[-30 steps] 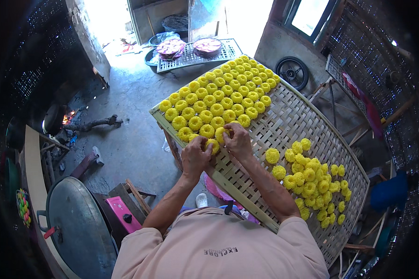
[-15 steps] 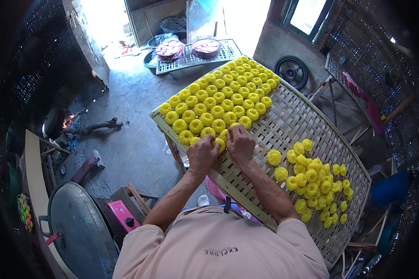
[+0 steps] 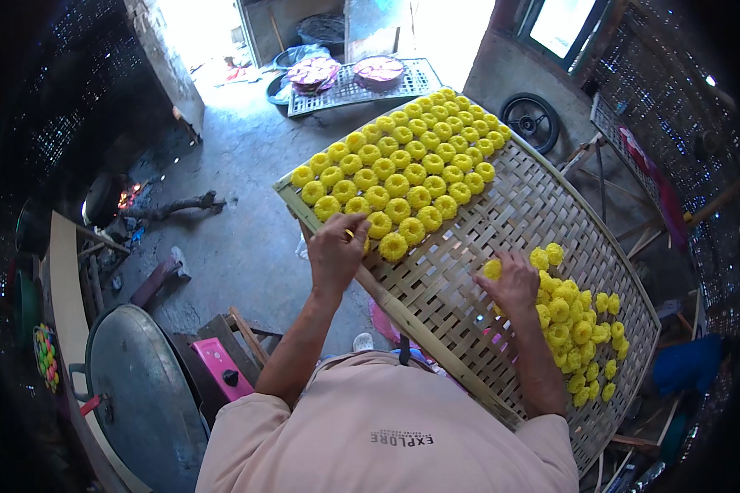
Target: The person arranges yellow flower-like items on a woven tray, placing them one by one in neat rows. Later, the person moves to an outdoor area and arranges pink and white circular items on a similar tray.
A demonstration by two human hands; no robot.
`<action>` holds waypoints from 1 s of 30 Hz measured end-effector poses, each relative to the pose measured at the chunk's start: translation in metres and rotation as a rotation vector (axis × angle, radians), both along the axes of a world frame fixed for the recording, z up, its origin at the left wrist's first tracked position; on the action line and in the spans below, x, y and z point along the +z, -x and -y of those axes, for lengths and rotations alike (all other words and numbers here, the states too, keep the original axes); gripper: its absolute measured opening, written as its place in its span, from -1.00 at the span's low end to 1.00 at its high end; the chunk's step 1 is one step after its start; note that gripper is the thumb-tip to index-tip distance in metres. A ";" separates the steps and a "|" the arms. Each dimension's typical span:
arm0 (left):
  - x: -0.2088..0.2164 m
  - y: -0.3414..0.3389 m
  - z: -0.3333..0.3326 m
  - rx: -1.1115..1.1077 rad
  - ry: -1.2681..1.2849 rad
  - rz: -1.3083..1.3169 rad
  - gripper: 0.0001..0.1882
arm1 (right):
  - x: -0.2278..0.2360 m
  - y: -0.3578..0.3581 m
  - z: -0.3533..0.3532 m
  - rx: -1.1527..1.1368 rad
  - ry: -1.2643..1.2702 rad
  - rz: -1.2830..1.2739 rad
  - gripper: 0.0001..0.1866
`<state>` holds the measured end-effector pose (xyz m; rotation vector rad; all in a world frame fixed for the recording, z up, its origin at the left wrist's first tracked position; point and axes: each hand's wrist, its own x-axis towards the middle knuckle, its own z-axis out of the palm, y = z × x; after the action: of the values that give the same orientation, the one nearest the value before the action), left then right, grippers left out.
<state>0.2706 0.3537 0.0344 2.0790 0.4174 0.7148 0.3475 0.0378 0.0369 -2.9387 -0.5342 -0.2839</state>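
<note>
A woven bamboo tray (image 3: 436,279) slants across the middle of the view. Rows of round, rough-surfaced yellow pieces (image 3: 397,185), each with a dimple in its top, cover its far left part. At the near left corner of these rows, my left hand (image 3: 335,251) is closed with its fingers round one yellow piece, mostly hidden by the fingers. My right hand (image 3: 514,283) is over the loose pile of yellow pieces (image 3: 580,329) on the tray's right part. Between its thumb and fingers sits a single yellow piece (image 3: 492,269).
A large lidded metal pot (image 3: 144,394) and a pink stove (image 3: 219,366) stand at the lower left. A log (image 3: 173,207) burns at one end on the floor. Pink-and-white stacks (image 3: 313,74) rest on a rack (image 3: 337,100) beyond the tray. A wheel (image 3: 529,122) leans by the wall.
My hands, earlier together at the near edge of the rows, have parted. The right has moved right to the loose pile and taken hold of a piece; the left has shifted slightly left.
</note>
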 end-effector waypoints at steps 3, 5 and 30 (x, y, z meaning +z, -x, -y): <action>0.002 0.017 -0.013 0.117 0.205 -0.030 -0.75 | -0.003 -0.005 0.018 -0.051 -0.067 -0.116 -0.63; -0.006 0.033 -0.017 0.131 0.264 -0.010 -0.75 | -0.001 -0.008 0.015 0.000 -0.232 -0.157 -0.64; -0.001 0.040 0.038 -0.099 0.284 0.107 -0.91 | -0.003 0.018 -0.093 0.202 -0.573 0.151 -0.83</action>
<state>0.2310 0.3162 0.0337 1.7731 0.3329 0.6633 0.3290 0.1312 0.0336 -2.3043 -0.6377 -0.5349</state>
